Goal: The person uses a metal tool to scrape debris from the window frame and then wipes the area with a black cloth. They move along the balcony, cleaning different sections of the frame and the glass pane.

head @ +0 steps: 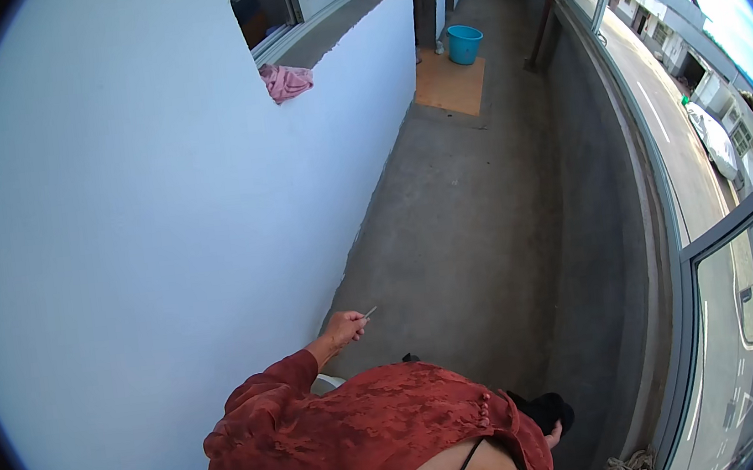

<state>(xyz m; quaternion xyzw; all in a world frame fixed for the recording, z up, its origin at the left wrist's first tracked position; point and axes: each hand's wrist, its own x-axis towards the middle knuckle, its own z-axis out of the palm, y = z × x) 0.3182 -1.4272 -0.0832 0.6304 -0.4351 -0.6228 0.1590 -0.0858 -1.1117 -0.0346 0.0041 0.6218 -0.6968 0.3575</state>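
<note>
My left hand (345, 329) reaches forward from a red patterned sleeve (269, 387), close to the foot of the white wall. Its fingers pinch a short, thin, pale stick-like thing (371, 312) that points up and to the right. Only a small part of my right hand (554, 434) shows, at the lower right beyond my red top (395, 412). It lies against a dark, rounded black thing (552, 410); whether it grips this is hidden. Below my left forearm, part of a white rounded object (327, 383) peeks out. A small black tip (411, 357) shows past my top.
A grey concrete floor (458, 226) runs between the white wall (141, 225) and a low ledge with windows (662, 205). Farther off, a blue bucket (465, 45) stands on a brown board (450, 86). A pink cloth (287, 81) hangs from the sill; crumpled cloth (631, 467) lies lower right.
</note>
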